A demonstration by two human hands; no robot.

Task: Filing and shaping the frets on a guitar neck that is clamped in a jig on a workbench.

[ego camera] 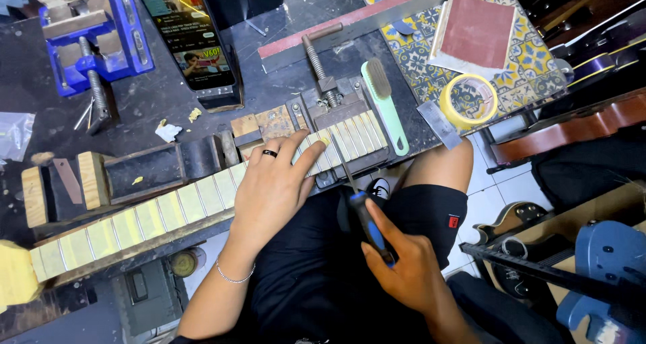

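The left hand [269,189] lay flat, fingers spread, on the taped neck [175,213], which ran across the bench [40,95] into the vise [336,108]; the right hand [404,266] gripped a blue-handled file [363,216], its tip on the frets; a brush [383,102] lay just beside.

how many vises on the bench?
2. A blue vise stands at the bench's top left corner. A grey vise sits mid-bench, clamping the taped guitar neck just beyond the left hand. More may lie outside the picture.
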